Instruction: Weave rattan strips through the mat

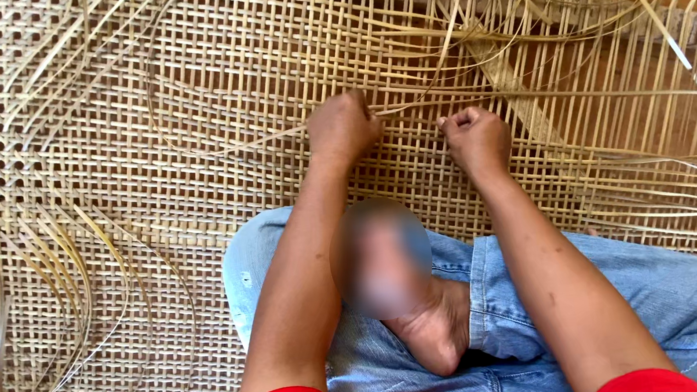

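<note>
At frame centre the left hand [343,126] is fisted on a thin cane strip [409,109] whose long axis runs rightward across the open-weave cane mat [181,128] to the right hand [476,138] (also curled shut, pinching it), both equally near.

I sit with crossed legs [557,303] on the woven cane mat [138,142]. My left hand [343,126] and right hand [476,138] rest on the mat in front of my knees, near each other. Loose cane strips [41,287] lie to my left; more strands [574,9] lie behind the hands, to the right.
</note>
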